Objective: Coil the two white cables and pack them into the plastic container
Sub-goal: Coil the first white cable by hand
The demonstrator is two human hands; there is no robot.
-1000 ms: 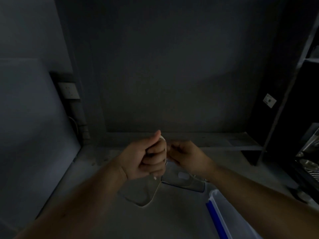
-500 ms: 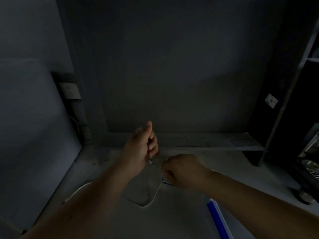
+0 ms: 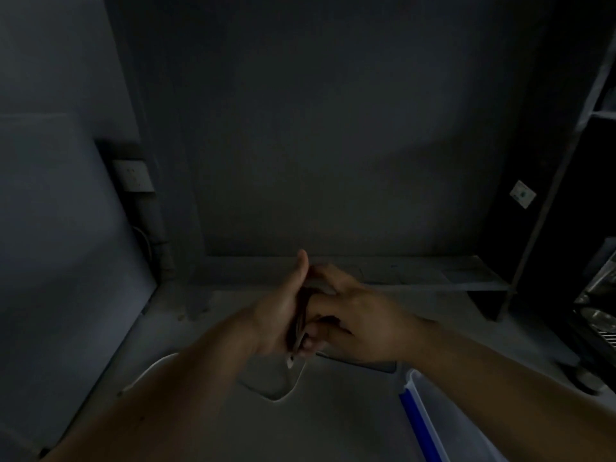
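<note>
The scene is very dark. My left hand (image 3: 278,315) holds loops of a white cable against its palm, thumb pointing up. My right hand (image 3: 353,315) meets it from the right, fingers curled round the same cable. The cable's plug end (image 3: 290,362) hangs just below the hands, and a slack loop of white cable (image 3: 276,396) lies on the floor beneath them. A second white cable (image 3: 153,365) curves on the floor by my left forearm. The plastic container (image 3: 411,383), clear with a blue strip, sits at the lower right.
A flat clear lid or tray (image 3: 363,365) lies on the floor under my right hand. A low ledge (image 3: 416,278) runs along the back wall. A wall socket (image 3: 133,175) is at the left, and a dark metal shelf rack (image 3: 566,181) stands at the right.
My right hand has come up from lower right to meet my left hand again. The left hand has turned so the thumb points up. The floor loop has barely moved.
</note>
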